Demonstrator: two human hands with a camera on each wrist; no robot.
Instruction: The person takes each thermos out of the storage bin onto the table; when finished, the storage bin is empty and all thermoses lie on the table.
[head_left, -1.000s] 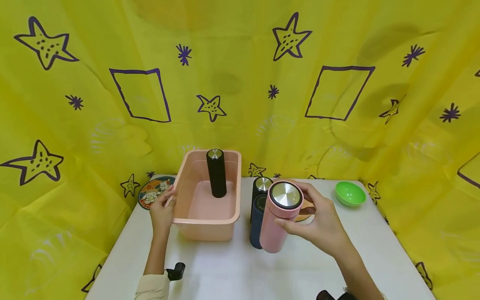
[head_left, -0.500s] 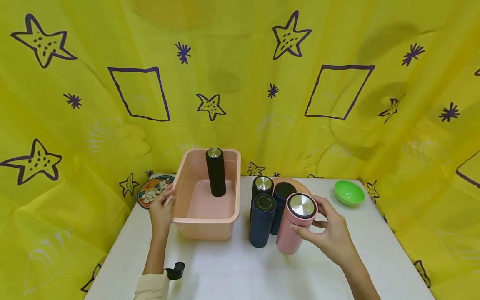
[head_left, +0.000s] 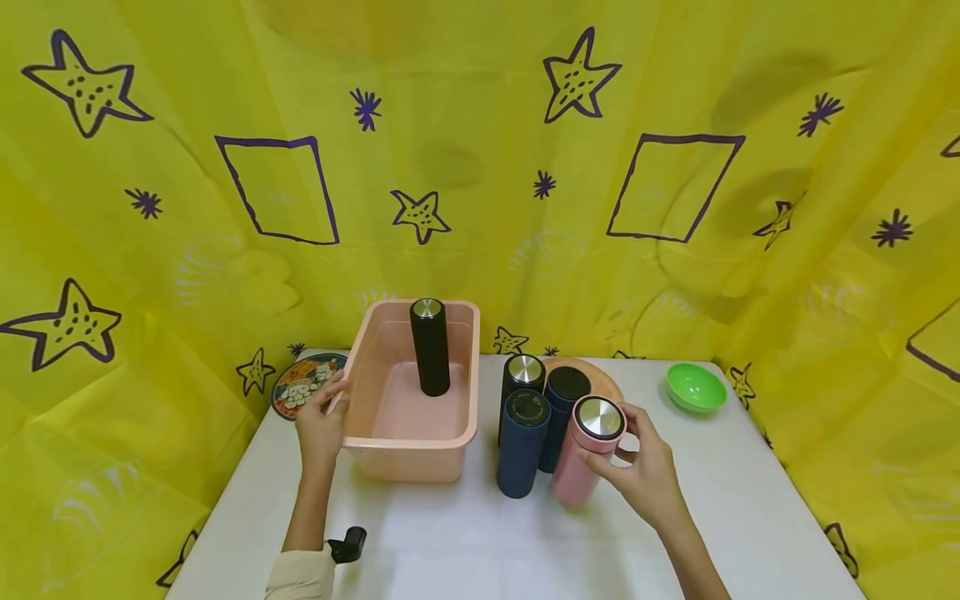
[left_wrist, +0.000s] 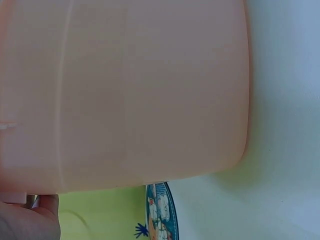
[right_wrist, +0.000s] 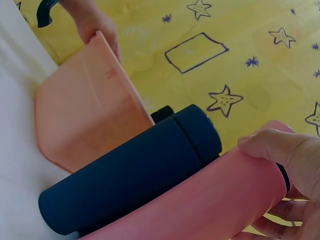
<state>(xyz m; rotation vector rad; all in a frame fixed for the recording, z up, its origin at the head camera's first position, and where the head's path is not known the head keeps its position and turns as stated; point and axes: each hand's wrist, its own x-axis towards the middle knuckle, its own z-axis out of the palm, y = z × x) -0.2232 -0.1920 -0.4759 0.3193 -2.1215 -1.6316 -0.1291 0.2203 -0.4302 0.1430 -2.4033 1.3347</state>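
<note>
My right hand (head_left: 651, 473) grips a pink thermos (head_left: 576, 475) with a silver-topped lid around its upper part, thumb in front and fingers behind. The pink thermos stands upright beside two navy thermoses, a front one (head_left: 519, 457) and one (head_left: 557, 421) behind it. A black thermos (head_left: 513, 392) with a silver lid is at the back of this group. My left hand (head_left: 321, 421) holds the left rim of a pink plastic tub (head_left: 408, 462). Inside the tub, a tall black thermos (head_left: 432, 354) stands upright. In the right wrist view, the pink thermos (right_wrist: 215, 200) fills the foreground.
A green bowl (head_left: 697, 387) sits at the back right of the white table (head_left: 450, 550). A round wooden board (head_left: 604, 383) lies behind the thermoses. Left of the tub is a patterned round plate (head_left: 288, 398). A yellow curtain (head_left: 480, 167) closes off the back and sides.
My right hand has carried the pink thermos rightward and slightly toward me, uncovering the rear navy thermos and the board. My left hand stays on the tub.
</note>
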